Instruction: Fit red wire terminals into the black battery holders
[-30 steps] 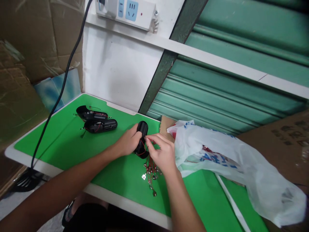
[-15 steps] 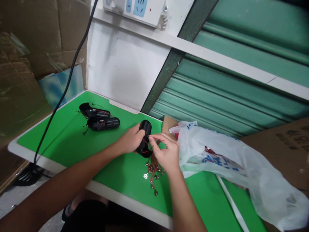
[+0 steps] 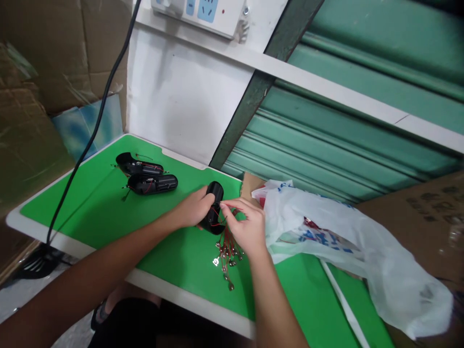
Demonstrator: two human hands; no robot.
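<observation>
My left hand (image 3: 196, 208) grips a black plastic shell (image 3: 216, 192) from its left side, thumb laid over its open face. At the shell's right edge my right hand (image 3: 246, 220) pinches a thin red wire (image 3: 237, 203), fingertips close against the shell. Loose wire loops out of the shell's lower half. Just below lies a bunch of red wires with small metal contacts (image 3: 228, 258) on the green tabletop (image 3: 181, 261). To the left rest two more black shells, one (image 3: 139, 166) behind the other (image 3: 155, 184), both with wires inside.
A white plastic bag (image 3: 326, 232) lies on the right of the table, with a white strip (image 3: 344, 302) in front of it. A black cable (image 3: 96, 125) hangs across the left side. The wall and green shutter (image 3: 290, 130) border the back; cardboard (image 3: 43, 111) stands left.
The whole view has shifted slightly. My left hand keeps its grip on the shell, which looks slightly more tilted. My right hand still pinches the wire at the shell's edge.
</observation>
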